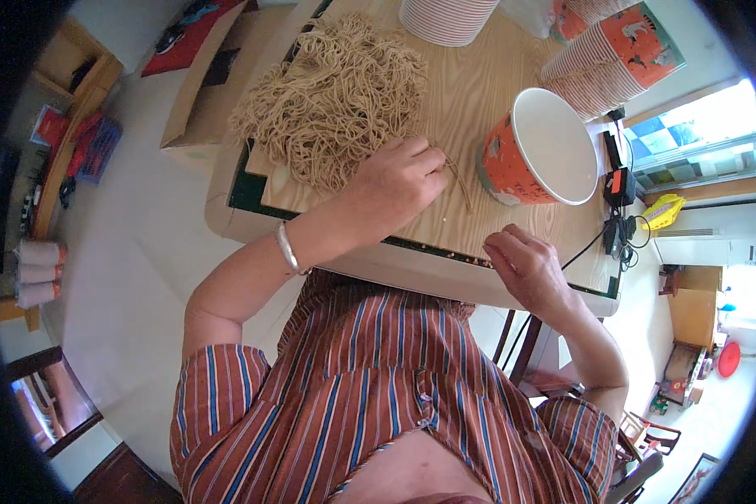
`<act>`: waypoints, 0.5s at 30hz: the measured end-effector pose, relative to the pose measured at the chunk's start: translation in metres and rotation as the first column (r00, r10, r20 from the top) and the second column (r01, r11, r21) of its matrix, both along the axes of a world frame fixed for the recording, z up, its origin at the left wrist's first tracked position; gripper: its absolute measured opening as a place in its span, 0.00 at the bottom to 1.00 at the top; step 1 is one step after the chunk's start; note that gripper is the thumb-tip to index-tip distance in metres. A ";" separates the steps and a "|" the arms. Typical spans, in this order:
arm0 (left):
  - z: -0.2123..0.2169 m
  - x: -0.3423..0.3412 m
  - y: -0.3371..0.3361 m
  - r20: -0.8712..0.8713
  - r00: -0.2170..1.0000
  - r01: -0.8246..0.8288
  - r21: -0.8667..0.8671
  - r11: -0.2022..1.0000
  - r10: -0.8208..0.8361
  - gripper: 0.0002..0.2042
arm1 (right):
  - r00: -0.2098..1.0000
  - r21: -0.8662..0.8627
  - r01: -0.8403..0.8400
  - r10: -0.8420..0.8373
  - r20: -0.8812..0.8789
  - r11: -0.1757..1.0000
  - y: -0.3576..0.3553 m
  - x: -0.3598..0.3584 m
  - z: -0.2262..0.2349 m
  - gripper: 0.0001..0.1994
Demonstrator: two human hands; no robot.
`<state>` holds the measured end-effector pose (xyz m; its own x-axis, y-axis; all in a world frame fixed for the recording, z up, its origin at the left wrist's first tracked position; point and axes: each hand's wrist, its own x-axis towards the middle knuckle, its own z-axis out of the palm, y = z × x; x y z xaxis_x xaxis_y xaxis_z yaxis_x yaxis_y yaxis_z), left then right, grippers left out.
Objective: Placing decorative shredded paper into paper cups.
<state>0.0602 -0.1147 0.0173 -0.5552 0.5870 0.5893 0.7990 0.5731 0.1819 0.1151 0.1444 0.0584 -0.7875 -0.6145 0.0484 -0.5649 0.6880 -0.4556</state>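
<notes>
A big tangled heap of tan cord (336, 92) lies on the wood-grain table (458, 84). My left hand (399, 181), a silver bangle on its wrist, is at the heap's near right edge. Its fingers are curled closed on some of the cord, and a short doubled length sticks out past the fingertips toward the right. My right hand (525, 265) hovers by the table's near edge with thumb and fingers pinched together; whatever they hold, if anything, is too small to make out. Beyond it, an orange paper bucket (521, 160) with a white inside stands, its mouth tilted toward me.
Stacked paper buckets (601, 67) lean at the far right, and a white ribbed stack (449, 18) stands at the back. Black adapters and cables (620, 189) lie along the right edge. An open cardboard box (218, 80) sits against the table's left side.
</notes>
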 end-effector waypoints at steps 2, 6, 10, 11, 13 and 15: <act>-0.002 -0.006 0.006 -0.008 1.000 -0.001 -0.027 1.000 0.001 0.04 | 0.999 0.007 0.005 -0.005 0.049 1.000 0.002 -0.004 -0.012 0.04; -0.002 -0.016 0.006 0.001 0.994 -0.107 -0.010 0.994 0.107 0.05 | 0.998 -0.048 -0.030 0.033 0.062 0.998 0.001 -0.011 -0.016 0.04; -0.010 -0.026 0.020 0.077 0.997 -0.004 -0.008 1.000 0.005 0.05 | 0.997 -0.059 -0.055 0.058 0.049 0.997 -0.001 -0.022 -0.030 0.05; -0.013 -0.029 0.026 0.051 0.997 0.054 -0.004 0.999 -0.054 0.05 | 0.995 -0.057 -0.065 0.069 0.069 0.996 -0.003 -0.022 -0.032 0.04; -0.020 -0.034 0.035 0.064 0.993 0.104 -0.047 0.993 -0.101 0.06 | 0.993 -0.058 -0.064 0.070 0.093 0.996 0.000 -0.023 -0.034 0.04; -0.026 -0.041 0.038 0.079 0.987 0.148 -0.088 0.985 -0.141 0.06 | 0.992 -0.069 -0.058 0.065 0.106 0.996 0.003 -0.027 -0.037 0.05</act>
